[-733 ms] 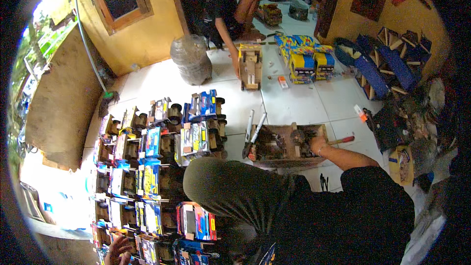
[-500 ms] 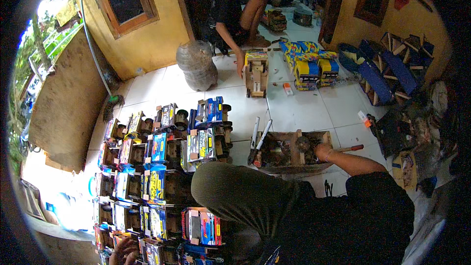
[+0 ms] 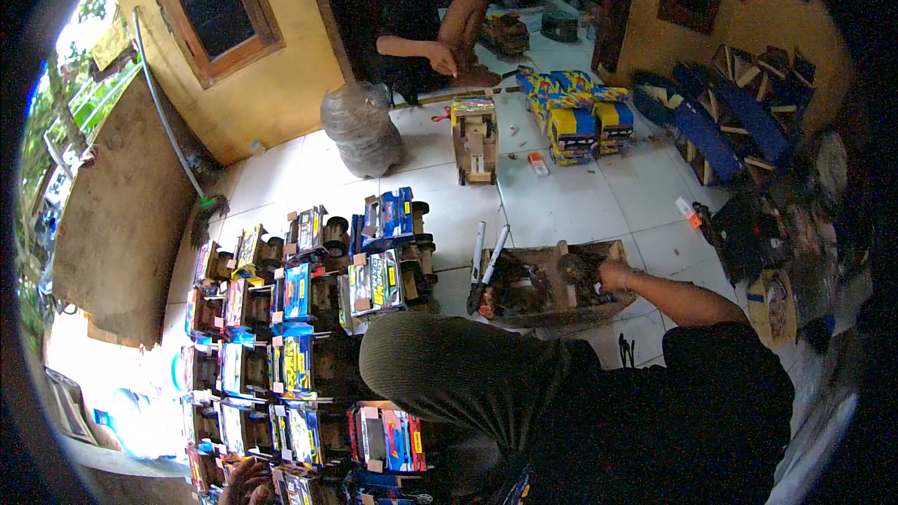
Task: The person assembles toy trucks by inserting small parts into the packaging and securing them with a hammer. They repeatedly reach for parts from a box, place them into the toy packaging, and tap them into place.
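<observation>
My right hand [image 3: 613, 276] reaches into the right end of a wooden box [image 3: 524, 321]. Its fingertips are hidden among dark small pieces, so I cannot tell what they hold. A round dark item [image 3: 572, 268] lies beside the hand. A tool with two long white handles [image 3: 486, 262] leans on the box's left end. At the lower left edge, my left hand [image 3: 248, 483] is partly in view with fingers apart, over rows of colourful toy trucks [image 3: 292, 355]. Nothing shows in it.
Across the floor, a person [image 3: 426, 47] sits in the doorway near an overturned toy truck [image 3: 475, 140]. Yellow-and-blue trucks [image 3: 572, 126], blue wooden frames [image 3: 739, 131] and a plastic-wrapped bundle [image 3: 363, 131] stand around. A rounded olive ribbed cloth shape [image 3: 440, 355] fills the lower middle.
My view has shifted slightly. My right hand stays in the box, and its forearm now covers the red handle. The other person's hand has lifted away from the overturned truck.
</observation>
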A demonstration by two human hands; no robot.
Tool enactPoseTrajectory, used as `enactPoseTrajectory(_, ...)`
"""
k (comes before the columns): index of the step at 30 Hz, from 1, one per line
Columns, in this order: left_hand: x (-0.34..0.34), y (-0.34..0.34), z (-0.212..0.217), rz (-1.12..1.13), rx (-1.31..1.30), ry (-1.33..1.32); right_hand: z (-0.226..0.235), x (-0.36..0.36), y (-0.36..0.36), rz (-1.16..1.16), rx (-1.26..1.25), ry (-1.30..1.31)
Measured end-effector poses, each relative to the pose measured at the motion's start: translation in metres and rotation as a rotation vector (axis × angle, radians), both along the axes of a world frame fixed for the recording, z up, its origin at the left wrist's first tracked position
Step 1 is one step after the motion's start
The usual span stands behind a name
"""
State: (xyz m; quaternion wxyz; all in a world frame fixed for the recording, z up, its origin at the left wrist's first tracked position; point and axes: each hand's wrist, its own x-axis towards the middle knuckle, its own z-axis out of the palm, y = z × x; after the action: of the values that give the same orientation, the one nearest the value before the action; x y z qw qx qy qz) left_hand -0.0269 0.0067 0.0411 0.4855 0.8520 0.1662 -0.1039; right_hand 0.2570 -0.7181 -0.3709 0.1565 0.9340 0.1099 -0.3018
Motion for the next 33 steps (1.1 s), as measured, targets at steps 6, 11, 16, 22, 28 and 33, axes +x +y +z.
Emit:
enactPoseTrajectory(6, 0.005, -0.01, 0.006, -0.042, 0.15, -0.043, 0.031, 0.005, 0.008, -0.106, 0.004, 0.11)
enactPoseTrajectory(11, 0.003, 0.004, -0.009, -0.028, 0.031, 0.002, 0.053, -0.001, 0.014, -0.229, 0.185, 0.027)
enactPoseTrajectory(16, 0.001, 0.022, -0.022, -0.034, -0.043, 0.064, 0.06, -0.006, 0.017, -0.101, 0.396, -0.129)
enactPoseTrajectory(22, 0.003, 0.025, -0.027, -0.062, -0.078, 0.039, 0.069, -0.009, 0.005, -0.36, 0.515, -0.029)
enactPoseTrajectory(28, -0.001, 0.024, -0.035, -0.072, -0.109, 0.058, 0.145, -0.003, 0.004, -0.676, 0.979, -0.104)
enactPoseTrajectory(33, 0.004, 0.012, -0.033, -0.171, -0.144, -0.077, 0.286, 0.008, 0.074, -0.6, 1.139, -0.439)
